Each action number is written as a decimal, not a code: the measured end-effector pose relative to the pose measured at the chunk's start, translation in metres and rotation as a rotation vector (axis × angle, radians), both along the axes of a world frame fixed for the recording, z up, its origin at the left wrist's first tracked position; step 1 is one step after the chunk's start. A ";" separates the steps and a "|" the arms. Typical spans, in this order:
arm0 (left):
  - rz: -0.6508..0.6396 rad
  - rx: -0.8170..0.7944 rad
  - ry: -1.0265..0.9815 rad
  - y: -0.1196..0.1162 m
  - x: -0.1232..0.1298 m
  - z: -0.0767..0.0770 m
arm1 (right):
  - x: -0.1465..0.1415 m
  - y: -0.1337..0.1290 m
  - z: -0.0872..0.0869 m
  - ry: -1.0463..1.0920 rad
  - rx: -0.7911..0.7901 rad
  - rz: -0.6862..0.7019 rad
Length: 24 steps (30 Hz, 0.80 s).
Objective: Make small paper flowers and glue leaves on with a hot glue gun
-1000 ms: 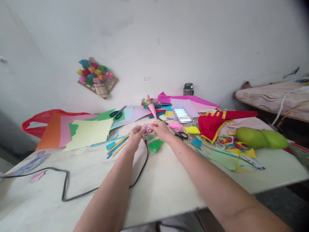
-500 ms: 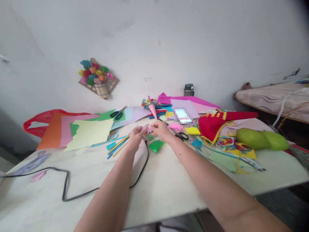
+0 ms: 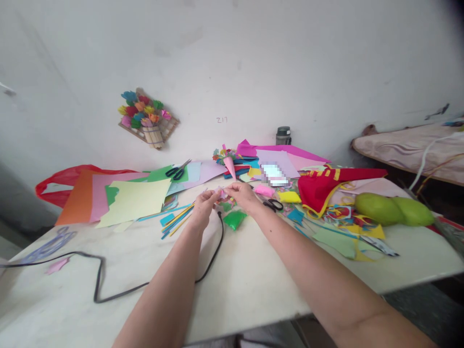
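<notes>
Both my hands meet over the middle of the table. A small pale purple paper piece (image 3: pixel 221 193) is between their fingertips. My left hand (image 3: pixel 206 205) is closed on one side of it, and my right hand (image 3: pixel 240 195) pinches the other side. Just below my right hand lies a green packet (image 3: pixel 235 220). Thin blue and yellow strips (image 3: pixel 178 221) rest left of my left hand. Behind the hands a pink paper cone (image 3: pixel 229 167) holds colourful paper bits. Black-handled scissors (image 3: pixel 273 205) lie right of my right wrist.
A black cable (image 3: pixel 100 270) crosses the table (image 3: pixel 246 285). Coloured sheets (image 3: pixel 137 198) and other scissors (image 3: pixel 177 170) are at the back left. A phone (image 3: pixel 274 174), red cloth (image 3: pixel 315 191), green fruits (image 3: pixel 393 209) and a cutter (image 3: pixel 379 245) lie to the right.
</notes>
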<state>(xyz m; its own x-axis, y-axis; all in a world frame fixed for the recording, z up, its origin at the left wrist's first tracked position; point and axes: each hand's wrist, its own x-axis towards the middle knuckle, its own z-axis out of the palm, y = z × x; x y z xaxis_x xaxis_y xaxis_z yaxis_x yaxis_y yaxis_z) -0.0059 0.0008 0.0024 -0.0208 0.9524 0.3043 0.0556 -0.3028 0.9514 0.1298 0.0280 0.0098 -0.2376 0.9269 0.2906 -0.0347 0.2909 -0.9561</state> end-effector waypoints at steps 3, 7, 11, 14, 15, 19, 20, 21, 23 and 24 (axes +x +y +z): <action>-0.013 0.006 -0.017 0.000 -0.001 -0.001 | 0.000 0.000 0.000 0.002 -0.011 -0.004; 0.016 -0.022 -0.019 0.001 0.000 -0.001 | 0.001 -0.001 0.000 -0.005 -0.013 0.001; 0.032 -0.015 -0.012 0.000 0.002 0.000 | 0.003 -0.003 0.004 0.015 -0.048 0.058; 0.010 0.001 -0.007 0.000 0.004 0.000 | 0.004 -0.003 0.004 0.024 -0.070 0.083; 0.010 0.000 -0.011 -0.001 0.005 0.000 | 0.004 -0.002 0.004 0.026 -0.071 0.082; 0.039 -0.022 -0.064 -0.002 0.006 0.001 | 0.003 0.004 -0.002 0.051 -0.061 0.080; 0.041 -0.027 -0.075 -0.003 0.006 0.001 | 0.002 0.005 -0.004 0.056 -0.062 0.081; 0.040 -0.030 -0.084 -0.003 0.007 0.002 | 0.002 0.006 -0.004 0.059 -0.062 0.082; 0.039 -0.034 -0.096 -0.005 0.007 0.004 | 0.002 0.005 -0.003 0.054 -0.059 0.090; 0.043 -0.037 -0.102 -0.005 0.008 0.005 | 0.002 0.003 -0.002 0.046 -0.052 0.097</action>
<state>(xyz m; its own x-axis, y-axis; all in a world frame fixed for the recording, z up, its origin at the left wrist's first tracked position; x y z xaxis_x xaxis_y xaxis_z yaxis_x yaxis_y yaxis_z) 0.0016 -0.0044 0.0076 -0.0910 0.9605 0.2630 -0.0300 -0.2666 0.9633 0.1321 0.0309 0.0083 -0.3146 0.9142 0.2555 -0.1049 0.2341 -0.9665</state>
